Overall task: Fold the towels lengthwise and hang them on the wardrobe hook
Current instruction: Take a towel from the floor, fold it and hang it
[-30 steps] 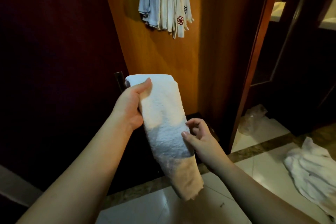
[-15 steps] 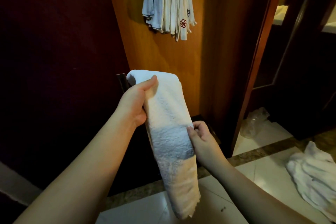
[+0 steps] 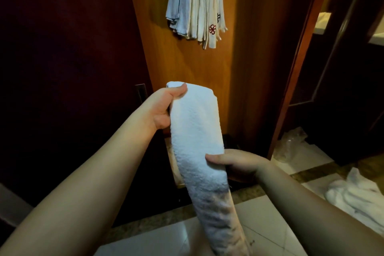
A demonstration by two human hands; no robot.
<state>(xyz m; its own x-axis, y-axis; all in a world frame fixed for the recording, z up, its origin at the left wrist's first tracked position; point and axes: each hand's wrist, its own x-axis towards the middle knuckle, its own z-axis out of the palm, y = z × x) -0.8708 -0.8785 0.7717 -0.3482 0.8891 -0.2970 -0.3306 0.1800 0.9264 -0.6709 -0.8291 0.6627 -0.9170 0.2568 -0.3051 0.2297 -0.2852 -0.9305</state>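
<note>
The towel (image 3: 197, 131) gripped in the fingers (image 3: 178, 91) is nubbly matt white terry cloth. Beyond them, the wardrobe panel (image 3: 187, 64) is smooth, satiny wood; below, the floor tiles (image 3: 268, 220) are glossy.

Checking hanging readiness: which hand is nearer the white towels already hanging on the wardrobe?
Left. The left hand is below the hanging white towels; the right hand is lower still.

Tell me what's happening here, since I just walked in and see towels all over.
A person is holding a white towel, folded into a long narrow strip. The left hand grips its top end and the right hand pinches it lower down. Several towels already hang up on the wooden wardrobe panel ahead. A crumpled pile of towels lies on the tiled floor to the right.
</note>
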